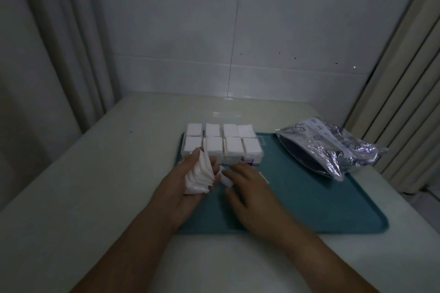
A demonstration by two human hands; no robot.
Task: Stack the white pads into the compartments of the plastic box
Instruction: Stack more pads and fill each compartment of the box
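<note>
1. My left hand [188, 181] grips a fanned stack of white pads [198, 177], pinched between thumb on the far side and fingers [215, 169] curled round the near edge.
2. My right hand [247, 188] lies palm-down just right of that stack, fingers bent over a loose pad [225, 177] at their tips; whether they clamp it, I cannot tell.
3. The plastic box [221, 144] sits just beyond both sets of fingertips on the teal tray [309, 197], its compartments showing pads.
4. A crinkled bag [331, 145] lies well right.
</note>
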